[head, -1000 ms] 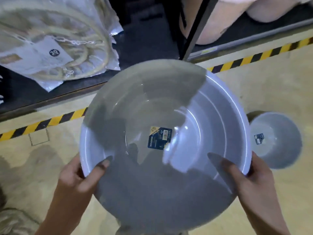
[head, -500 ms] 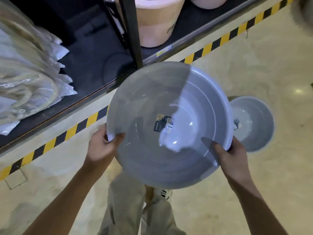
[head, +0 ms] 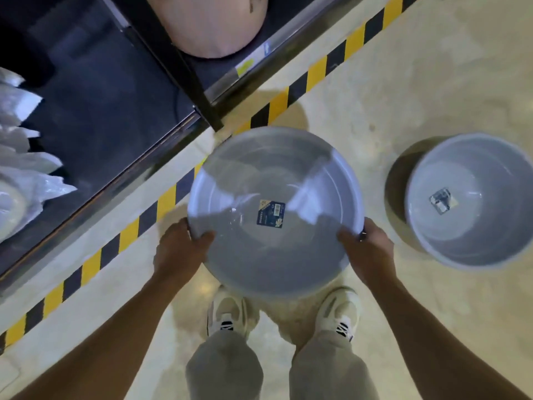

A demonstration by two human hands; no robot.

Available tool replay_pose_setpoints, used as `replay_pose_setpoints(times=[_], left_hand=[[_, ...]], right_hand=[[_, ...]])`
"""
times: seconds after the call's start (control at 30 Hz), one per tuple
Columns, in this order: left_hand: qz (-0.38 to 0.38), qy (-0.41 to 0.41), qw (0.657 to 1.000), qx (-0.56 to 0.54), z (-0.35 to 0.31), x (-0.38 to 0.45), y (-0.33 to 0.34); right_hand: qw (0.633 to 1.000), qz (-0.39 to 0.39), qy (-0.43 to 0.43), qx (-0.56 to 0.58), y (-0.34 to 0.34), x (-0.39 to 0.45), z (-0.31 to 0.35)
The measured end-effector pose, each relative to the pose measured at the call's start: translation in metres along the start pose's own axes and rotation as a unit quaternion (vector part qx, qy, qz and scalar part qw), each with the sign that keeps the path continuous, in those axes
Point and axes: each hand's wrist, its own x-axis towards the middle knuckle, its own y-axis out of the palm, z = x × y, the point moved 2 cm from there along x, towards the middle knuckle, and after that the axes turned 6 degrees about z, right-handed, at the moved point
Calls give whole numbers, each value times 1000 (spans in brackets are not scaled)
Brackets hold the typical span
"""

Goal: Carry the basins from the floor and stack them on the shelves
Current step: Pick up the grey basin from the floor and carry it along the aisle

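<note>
The dark shelf (head: 95,105) fills the view from nine to twelve o'clock, edged by striped floor tape (head: 317,70). At centre, a grey basin (head: 274,255) is held level above the shoes (head: 227,316); a second basin (head: 473,235) sits on the floor at three o'clock. The left hand (head: 178,249) grips the rim at eight o'clock and the right hand (head: 366,249) at four, each thumb hooked inside and the fingers hidden beneath. It looks like light, stiff, smooth plastic, likely slippery, so opposite rim holds suit it best.
</note>
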Motion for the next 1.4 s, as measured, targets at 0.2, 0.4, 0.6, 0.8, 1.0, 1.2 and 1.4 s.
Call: replay_pose_setpoints(times=[0.2, 0.4, 0.6, 0.8, 1.0, 1.2, 1.4], left_hand=[[14, -58, 998, -18, 20, 27, 34], [84, -91, 985, -121, 36, 40, 55], [81, -98, 971, -201, 27, 46, 57], [86, -39, 972, -214, -6, 8, 27], [113, 64, 967, -220, -91, -62, -3], [148, 153, 961, -179, -194, -124, -2], [166, 225, 950, -135, -289, -155, 34]], right_hand=[[998, 20, -15, -52, 29, 32, -16], [997, 48, 36, -44, 55, 46, -35], [994, 80, 78, -3, 53, 55, -40], [992, 69, 59, 89, 1, 28, -30], [975, 10, 41, 217, -107, -37, -32], [948, -78, 20, 307, -214, -99, -60], [932, -127, 42, 336, -280, -108, -103]])
